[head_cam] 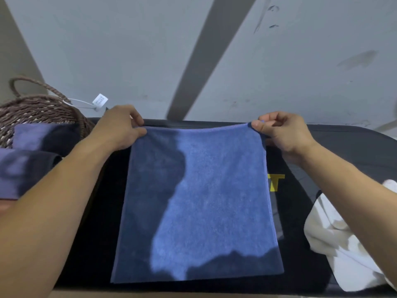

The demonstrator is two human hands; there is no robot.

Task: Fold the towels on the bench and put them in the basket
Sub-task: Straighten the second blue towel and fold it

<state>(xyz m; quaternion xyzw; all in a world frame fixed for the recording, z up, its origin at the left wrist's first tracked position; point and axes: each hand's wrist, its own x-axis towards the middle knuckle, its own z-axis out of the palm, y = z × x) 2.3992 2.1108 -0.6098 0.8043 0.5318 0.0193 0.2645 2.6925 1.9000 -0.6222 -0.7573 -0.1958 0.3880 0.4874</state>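
pinching the far corners of the blue towel, the left hand and right hand have fingers clamped on its edge; it lies spread on the black bench, basket at far left.

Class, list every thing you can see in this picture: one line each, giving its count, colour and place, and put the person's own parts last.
blue towel: one, blue, spread on the bench in the middle, far corners lifted.
bench: one, black with a yellow mark, running across the view.
basket: one, brown woven, far left, with a white tag beside it.
folded towels: two as far as shows, dark blue, at the left by the basket.
white cloth: one, white, crumpled at the right on the bench.
floor: grey, beyond the bench.
left hand: one, pinches the towel's far left corner.
right hand: one, pinches the towel's far right corner.
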